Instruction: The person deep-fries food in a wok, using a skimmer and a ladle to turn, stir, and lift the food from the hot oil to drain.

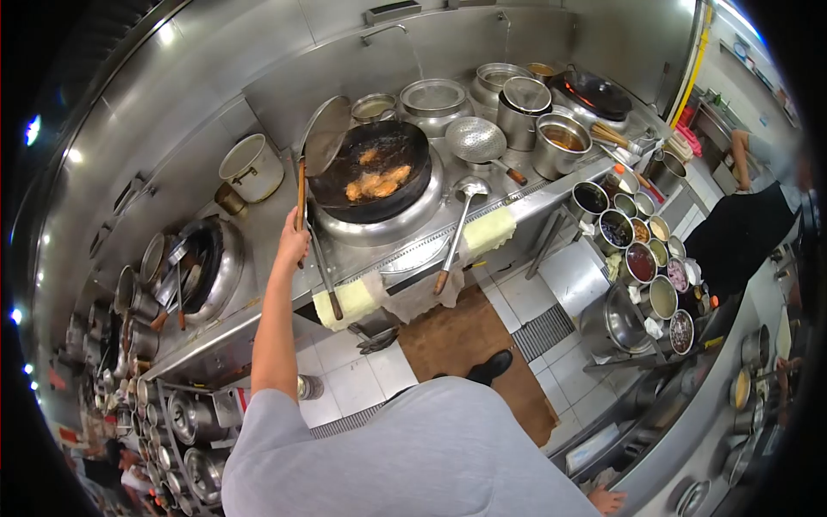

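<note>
My left hand (295,234) is closed around the wooden handle of a round mesh strainer (327,136), which is tilted up at the left rim of a black wok (412,159). Golden-brown fried pieces (377,183) lie in dark oil in the wok. Below my left hand, another long-handled tool (326,274) leans on the counter edge; its head is hidden. To the right, a ladle (470,191) rests with its handle over the front edge, behind it a perforated skimmer (476,140). Low at the right, my right hand (606,500) rests open on the edge of the rear counter (663,470).
A second wok (207,267) stands left, a third (596,93) far right. Pots, including one with brown liquid (564,138), line the stove. Seasoning containers (641,261) crowd a right-hand stand. Another person in a dark apron (743,234) stands beyond. A brown mat (474,353) covers the floor.
</note>
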{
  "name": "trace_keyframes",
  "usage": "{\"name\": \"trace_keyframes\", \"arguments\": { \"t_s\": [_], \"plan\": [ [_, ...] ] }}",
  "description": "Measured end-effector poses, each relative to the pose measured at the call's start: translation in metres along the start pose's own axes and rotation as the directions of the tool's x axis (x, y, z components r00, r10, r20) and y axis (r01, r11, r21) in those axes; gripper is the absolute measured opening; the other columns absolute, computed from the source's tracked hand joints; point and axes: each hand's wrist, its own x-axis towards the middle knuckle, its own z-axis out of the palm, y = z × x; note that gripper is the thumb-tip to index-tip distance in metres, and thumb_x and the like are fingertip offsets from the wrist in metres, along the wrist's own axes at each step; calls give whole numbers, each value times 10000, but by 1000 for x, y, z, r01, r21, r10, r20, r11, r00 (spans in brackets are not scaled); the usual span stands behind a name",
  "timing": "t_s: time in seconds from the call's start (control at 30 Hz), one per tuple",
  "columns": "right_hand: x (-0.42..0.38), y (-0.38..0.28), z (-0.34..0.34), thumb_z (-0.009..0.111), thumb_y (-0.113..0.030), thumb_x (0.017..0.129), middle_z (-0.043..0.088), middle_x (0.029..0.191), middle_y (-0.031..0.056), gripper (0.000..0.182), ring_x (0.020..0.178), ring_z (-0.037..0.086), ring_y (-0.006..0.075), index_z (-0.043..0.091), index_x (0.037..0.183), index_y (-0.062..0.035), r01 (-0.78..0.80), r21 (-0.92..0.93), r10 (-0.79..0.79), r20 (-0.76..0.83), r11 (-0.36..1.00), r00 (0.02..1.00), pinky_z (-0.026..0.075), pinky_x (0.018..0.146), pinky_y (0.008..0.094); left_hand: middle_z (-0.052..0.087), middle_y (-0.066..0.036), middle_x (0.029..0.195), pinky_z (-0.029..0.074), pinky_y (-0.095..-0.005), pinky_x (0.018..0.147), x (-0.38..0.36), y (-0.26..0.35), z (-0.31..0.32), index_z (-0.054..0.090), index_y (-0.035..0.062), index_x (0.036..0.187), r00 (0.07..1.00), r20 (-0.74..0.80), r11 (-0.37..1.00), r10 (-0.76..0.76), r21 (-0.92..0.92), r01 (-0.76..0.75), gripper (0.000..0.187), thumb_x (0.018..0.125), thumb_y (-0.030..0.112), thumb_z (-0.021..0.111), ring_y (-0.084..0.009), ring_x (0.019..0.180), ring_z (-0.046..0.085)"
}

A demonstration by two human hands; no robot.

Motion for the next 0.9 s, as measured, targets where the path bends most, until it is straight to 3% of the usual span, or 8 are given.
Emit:
{"name": "trace_keyframes", "arguments": {
  "t_s": [0.07, 0.17, 0.37, 0.5, 0.53, 0.63, 0.7, 0.9],
  "plan": [
    [-2, 1, -5, 538, -707, 655, 476, 1025, 184, 765, 883, 491, 371, 446, 1081, -79, 6, 13, -5, -42, 1000, 999, 417, 723, 496, 460, -33, 609, 380, -268, 374, 20, -19, 13, 241, 192, 1413, 997, -45, 977, -65, -204, 54, 723, 761, -36, 454, -121, 437, 433],
    [-7, 3, -14, 497, -765, 641, 505, 936, 182, 786, 806, 507, 373, 499, 982, -57, 38, 59, -25, -204, 998, 979, 420, 673, 491, 466, -61, 657, 387, -267, 368, 41, -31, 34, 201, 201, 1410, 991, 39, 900, -131, -413, 135, 745, 755, -52, 450, -135, 463, 453],
    [-5, -6, -27, 516, -721, 665, 481, 1019, 169, 762, 877, 491, 357, 458, 1075, -80, 31, 41, -21, -233, 999, 972, 420, 705, 493, 509, -137, 791, 432, -275, 408, 95, -34, 67, 260, 195, 1278, 946, 236, 627, -223, -709, 324, 656, 742, -115, 480, -172, 536, 494],
    [-9, -4, -34, 532, -685, 684, 462, 1084, 159, 755, 934, 479, 344, 426, 1149, -99, 13, 16, -9, -241, 1000, 970, 419, 731, 495, 515, -151, 806, 447, -267, 440, 98, -23, 83, 295, 187, 1242, 920, 337, 566, -199, -727, 388, 586, 767, -108, 470, -172, 563, 502],
    [-6, -6, -30, 642, -506, 750, 366, 1357, 136, 837, 1183, 418, 322, 251, 1415, -182, -81, -71, 93, 185, 994, 978, 417, 871, 512, 515, -151, 806, 447, -267, 440, 98, -21, 84, 295, 187, 1242, 918, 342, 569, -198, -723, 392, 586, 767, -108, 470, -172, 563, 502],
    [-15, -15, -82, 625, -490, 775, 350, 1384, 87, 802, 1219, 395, 278, 236, 1419, -212, -66, -286, 147, 273, 956, 951, 423, 863, 510, 518, -159, 815, 447, -263, 443, 93, -19, 78, 310, 168, 1250, 888, 430, 541, -161, -714, 444, 563, 774, -86, 474, -171, 564, 500],
    [-10, -11, -56, 629, -495, 770, 351, 1384, 84, 805, 1221, 393, 271, 240, 1418, -216, -79, -212, 129, 232, 974, 964, 420, 866, 509, 522, -164, 834, 442, -254, 443, 86, -18, 66, 331, 140, 1260, 836, 543, 513, -83, -696, 503, 541, 780, -57, 480, -166, 562, 489],
    [-5, -7, -32, 656, -496, 738, 355, 1382, 77, 836, 1215, 399, 262, 248, 1415, -222, -94, -116, 114, 177, 989, 978, 408, 878, 508, 504, -149, 876, 426, -238, 433, 40, -2, 29, 306, 139, 1324, 826, 562, 608, -35, -644, 464, 605, 771, -46, 470, -150, 555, 466]
  ]
}}
